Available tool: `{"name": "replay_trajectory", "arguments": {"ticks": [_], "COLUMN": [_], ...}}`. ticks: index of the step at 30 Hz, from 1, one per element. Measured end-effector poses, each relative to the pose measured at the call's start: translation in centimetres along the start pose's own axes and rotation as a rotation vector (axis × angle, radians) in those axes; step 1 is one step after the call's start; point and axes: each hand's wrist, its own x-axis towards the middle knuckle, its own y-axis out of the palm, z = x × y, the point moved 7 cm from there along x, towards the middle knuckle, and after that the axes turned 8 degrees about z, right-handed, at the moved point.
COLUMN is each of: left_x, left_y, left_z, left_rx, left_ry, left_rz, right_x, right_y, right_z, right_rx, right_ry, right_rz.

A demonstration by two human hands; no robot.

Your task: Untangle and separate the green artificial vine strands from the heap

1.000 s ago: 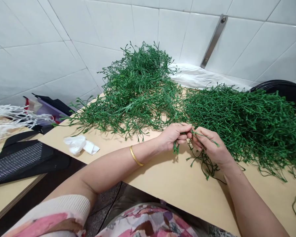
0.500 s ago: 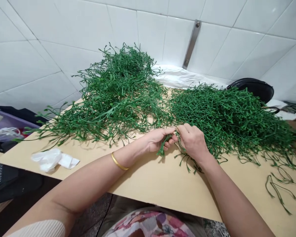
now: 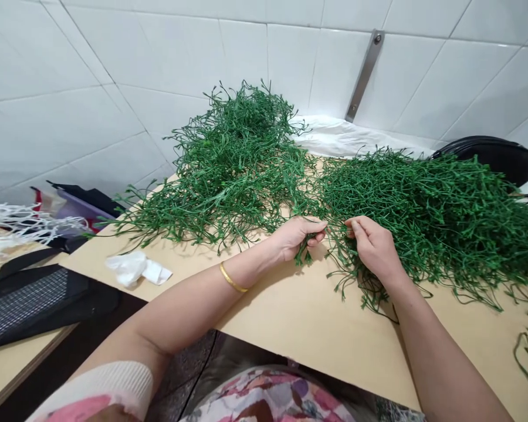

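Several green strands (image 3: 303, 256) gripped in the left hand (image 3: 293, 237); near it, the right hand (image 3: 375, 246) pinched narrow, anything within too small to tell. Beyond both hands, two tangled green heaps (image 3: 240, 149) on the worktop (image 3: 317, 334); left of them, crumpled white tissue (image 3: 134, 268).

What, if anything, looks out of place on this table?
One thing, perhaps: a crumpled white scrap, maybe tissue, lies near the front left edge of the table, apart from and unlike the green strands heaped farther back. Nothing looks plainly spilled or damaged.
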Motion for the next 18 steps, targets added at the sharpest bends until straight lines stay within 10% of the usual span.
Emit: {"name": "replay_trajectory", "arguments": {"ticks": [6,13,18], "left_x": [0.2,-0.1,-0.4], "left_y": [-0.3,-1.3,-1.4], "left_z": [-0.3,-1.4,-3.1], "left_rx": [0.1,-0.171,-0.21], "left_ry": [0.124,0.144,0.214], "left_rz": [-0.049,-0.099,-0.057], "right_x": [-1.3,-0.9,-0.3], "right_y": [-2.1,0.1,0.2], "right_z": [2.7,2.8,0.8], "right_rx": [0.163,0.057,-0.074], "right_ry": [-0.075,-0.106,-0.076], "right_rz": [-0.211,0.117,0.053]}}
